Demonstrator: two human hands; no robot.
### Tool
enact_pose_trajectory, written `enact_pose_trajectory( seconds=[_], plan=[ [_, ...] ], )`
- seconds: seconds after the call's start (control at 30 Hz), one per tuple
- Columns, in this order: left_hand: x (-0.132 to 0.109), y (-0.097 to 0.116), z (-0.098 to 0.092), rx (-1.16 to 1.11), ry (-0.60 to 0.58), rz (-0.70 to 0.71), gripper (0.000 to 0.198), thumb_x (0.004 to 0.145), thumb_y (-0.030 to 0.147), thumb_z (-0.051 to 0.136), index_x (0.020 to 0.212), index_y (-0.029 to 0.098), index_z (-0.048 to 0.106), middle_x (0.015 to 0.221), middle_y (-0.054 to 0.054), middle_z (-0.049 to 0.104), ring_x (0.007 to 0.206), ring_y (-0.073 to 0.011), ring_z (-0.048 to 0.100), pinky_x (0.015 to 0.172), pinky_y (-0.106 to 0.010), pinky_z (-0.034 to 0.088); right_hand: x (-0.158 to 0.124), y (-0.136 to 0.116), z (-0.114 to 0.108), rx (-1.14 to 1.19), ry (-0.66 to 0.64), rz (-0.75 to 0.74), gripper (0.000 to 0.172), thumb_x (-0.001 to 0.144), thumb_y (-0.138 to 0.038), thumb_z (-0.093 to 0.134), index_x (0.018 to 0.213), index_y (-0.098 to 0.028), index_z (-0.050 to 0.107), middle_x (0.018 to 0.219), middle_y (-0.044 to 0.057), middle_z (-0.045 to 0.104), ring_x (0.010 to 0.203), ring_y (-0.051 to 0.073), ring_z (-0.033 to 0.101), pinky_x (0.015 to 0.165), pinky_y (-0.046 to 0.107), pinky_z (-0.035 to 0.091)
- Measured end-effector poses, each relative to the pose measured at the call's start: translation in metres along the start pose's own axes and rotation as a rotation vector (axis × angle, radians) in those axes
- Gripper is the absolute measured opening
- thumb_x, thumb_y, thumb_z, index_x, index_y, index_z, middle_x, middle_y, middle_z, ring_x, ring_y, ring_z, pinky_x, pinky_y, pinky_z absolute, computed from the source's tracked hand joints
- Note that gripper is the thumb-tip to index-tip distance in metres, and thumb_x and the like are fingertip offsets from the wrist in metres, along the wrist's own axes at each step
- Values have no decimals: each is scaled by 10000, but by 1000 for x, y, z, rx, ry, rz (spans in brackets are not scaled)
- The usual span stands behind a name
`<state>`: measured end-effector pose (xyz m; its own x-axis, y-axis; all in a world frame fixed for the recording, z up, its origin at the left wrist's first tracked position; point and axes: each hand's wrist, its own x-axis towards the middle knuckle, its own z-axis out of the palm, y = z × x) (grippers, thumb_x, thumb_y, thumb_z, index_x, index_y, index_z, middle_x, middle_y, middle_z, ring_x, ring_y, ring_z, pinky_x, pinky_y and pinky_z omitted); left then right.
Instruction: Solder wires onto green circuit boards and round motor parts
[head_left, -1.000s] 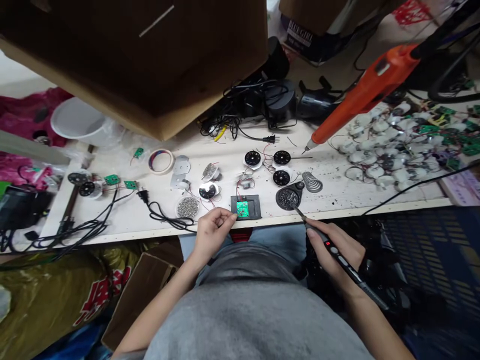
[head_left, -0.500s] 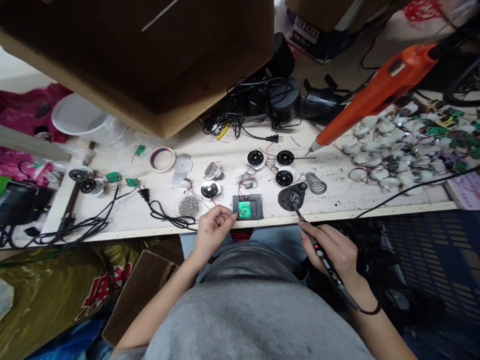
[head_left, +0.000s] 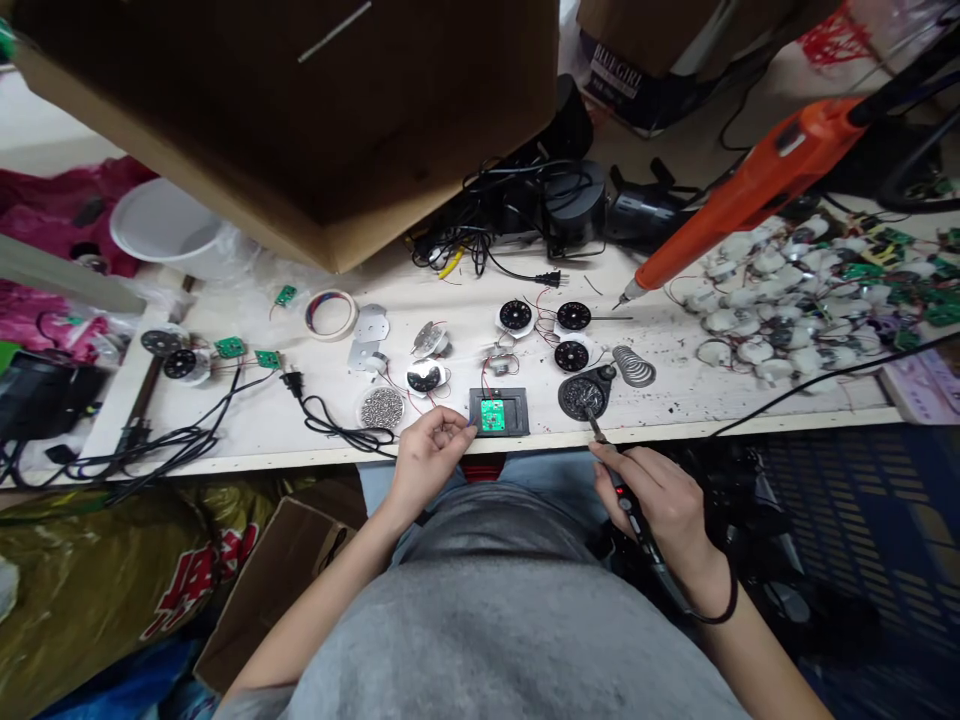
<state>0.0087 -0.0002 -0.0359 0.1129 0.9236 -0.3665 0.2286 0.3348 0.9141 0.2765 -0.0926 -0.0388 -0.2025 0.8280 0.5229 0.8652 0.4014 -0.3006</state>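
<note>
My right hand [head_left: 656, 495] is wrapped round a soldering iron [head_left: 628, 505] with a small red light on its black handle. The iron's tip reaches into a dark round soldering-iron stand base [head_left: 581, 398], which has a coiled spring holder [head_left: 634, 368] beside it. My left hand [head_left: 429, 455] is closed in a pinch at the bench's front edge. Whatever its fingertips hold is too small to make out. Right by those fingertips, a green circuit board [head_left: 493, 414] sits in a black rectangular holder [head_left: 516, 410]. Red wires run from the board towards a small motor [head_left: 500, 362].
A dish of small metal pieces [head_left: 381, 408] stands left of the holder. Round black-faced parts [head_left: 515, 316] lie behind it. An orange electric screwdriver [head_left: 757, 190] hangs at right, above piled white parts [head_left: 772, 310]. A large cardboard box [head_left: 315, 230] overhangs the back left.
The soldering iron and my right hand have shifted slightly left, with the tip still at the stand base. My left hand keeps its pinch beside the board. The whole view has shifted a little.
</note>
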Motion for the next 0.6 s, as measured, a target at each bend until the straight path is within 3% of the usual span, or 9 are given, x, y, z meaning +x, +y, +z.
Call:
enact_pose_trajectory(
  seconds=[0.17,0.3,0.43,0.6],
  plan=[
    [1,-2,1,34,-42,36,270,720,447,741,709,192,653,548,51,523,471,-78,408,459,-202,304,-5,2,2,140,101,183,272,931,-104,675,1172,-217,734,821,10,727,648,129,671,632,256,558],
    [3,-4,3,27,-94,23,269,718,440,751,700,185,668,611,24,584,550,-99,458,525,-216,352,-8,0,-1,179,107,340,220,944,-187,699,1142,-258,765,896,22,772,759,181,741,685,294,594],
    [6,-8,2,35,-82,-6,195,747,355,740,719,168,693,653,7,623,603,-109,513,583,-222,390,-3,-11,-12,184,123,377,239,948,-227,707,1166,-298,774,900,14,778,769,198,751,670,308,592],
    [9,-3,-3,170,-123,-11,111,773,249,705,702,167,684,631,30,609,578,-98,493,575,-215,376,10,-34,-20,322,23,384,271,952,-194,697,1200,-287,753,1005,29,778,828,199,749,738,322,605]
  ],
)
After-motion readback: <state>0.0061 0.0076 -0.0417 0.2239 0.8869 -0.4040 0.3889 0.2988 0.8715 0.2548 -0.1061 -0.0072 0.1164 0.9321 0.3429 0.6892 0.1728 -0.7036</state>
